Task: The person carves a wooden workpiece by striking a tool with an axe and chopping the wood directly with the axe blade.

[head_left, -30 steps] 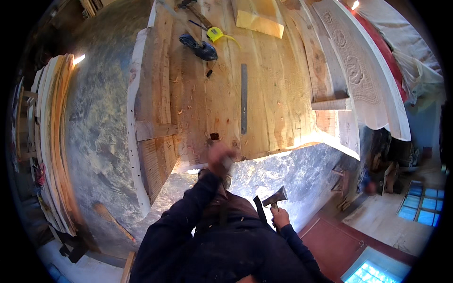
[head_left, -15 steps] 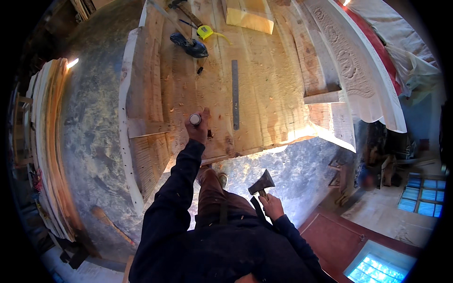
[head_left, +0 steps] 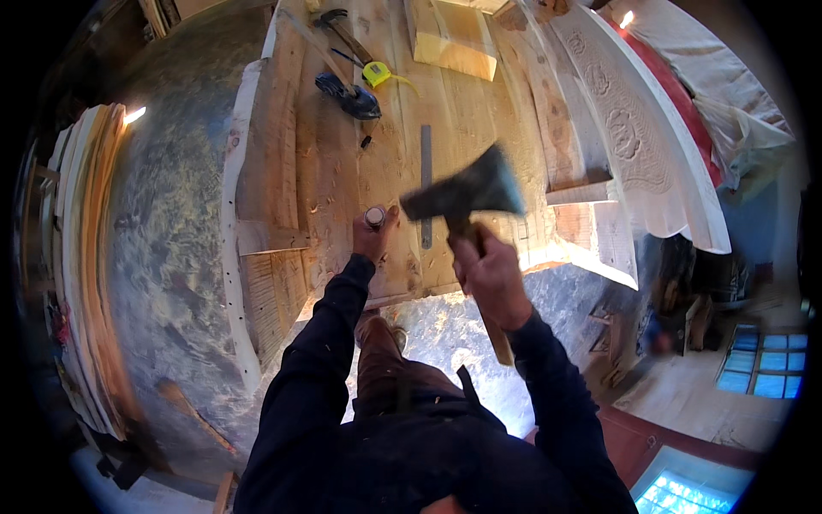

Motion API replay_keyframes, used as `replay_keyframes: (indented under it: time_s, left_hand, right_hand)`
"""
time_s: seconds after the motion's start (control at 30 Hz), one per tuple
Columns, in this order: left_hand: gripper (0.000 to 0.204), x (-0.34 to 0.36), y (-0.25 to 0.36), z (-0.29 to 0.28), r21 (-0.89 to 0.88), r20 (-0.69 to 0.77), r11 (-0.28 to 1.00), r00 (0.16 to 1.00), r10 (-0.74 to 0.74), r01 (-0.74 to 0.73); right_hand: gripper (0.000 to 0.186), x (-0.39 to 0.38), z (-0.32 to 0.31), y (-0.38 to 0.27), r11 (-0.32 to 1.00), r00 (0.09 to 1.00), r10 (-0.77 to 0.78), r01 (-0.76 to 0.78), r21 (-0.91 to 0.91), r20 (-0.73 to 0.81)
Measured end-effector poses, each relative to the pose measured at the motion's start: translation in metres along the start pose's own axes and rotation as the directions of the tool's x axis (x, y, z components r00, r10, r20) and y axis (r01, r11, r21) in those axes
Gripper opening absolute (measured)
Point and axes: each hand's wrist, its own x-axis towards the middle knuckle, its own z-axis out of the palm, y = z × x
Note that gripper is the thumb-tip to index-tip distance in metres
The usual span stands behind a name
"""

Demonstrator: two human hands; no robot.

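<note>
My left hand [head_left: 372, 240] is closed round an upright chisel-like tool [head_left: 374, 217] above the near part of the wooden panel [head_left: 479, 197]. Only the round, pale end of its handle shows; the lower part is hidden. My right hand [head_left: 497, 278] grips a hatchet [head_left: 471, 190] by its wooden handle, just under the head. The dark head is raised above the panel, to the right of my left hand, apart from the tool. Beneath it, a metal ruler [head_left: 426, 146] lies on the boards, partly covered by the hatchet head.
Farther up the panel lie a yellow tape measure [head_left: 375, 74], a claw hammer [head_left: 347, 34], a dark-headed tool [head_left: 349, 96] and a wooden block [head_left: 454, 43]. A carved pale board [head_left: 629, 128] stands along the right side. Stacked planks [head_left: 86, 257] stand at far left.
My right hand has lifted the hatchet from low beside my leg up over the panel's near edge. My left hand, still round the tool, appears slightly farther right.
</note>
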Motion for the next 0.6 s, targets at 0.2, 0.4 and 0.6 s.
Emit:
replay_keyframes:
  time_s: [0.2, 0.4, 0.6]
  left_hand:
    - [0.037, -0.006, 0.008, -0.015, -0.052, -0.001, 0.998, 0.999, -0.036, 0.036]
    - [0.014, 0.002, -0.035, -0.003, 0.029, -0.117, 0.973, 0.966, 0.231, -0.230]
    - [0.032, 0.004, -0.020, -0.017, 0.013, 0.017, 0.999, 0.999, -0.031, 0.031]
  right_hand:
    - [0.021, 0.058, 0.001, -0.127, 0.661, 0.858, -0.440, 0.510, 0.550, -0.267]
    - [0.037, 0.063, 0.058, 0.013, 0.814, 0.904, -0.346, 0.423, -0.398, 0.252]
    - [0.030, 0.064, 0.022, -0.090, 0.861, 0.881, -0.456, 0.472, -0.189, 0.123]
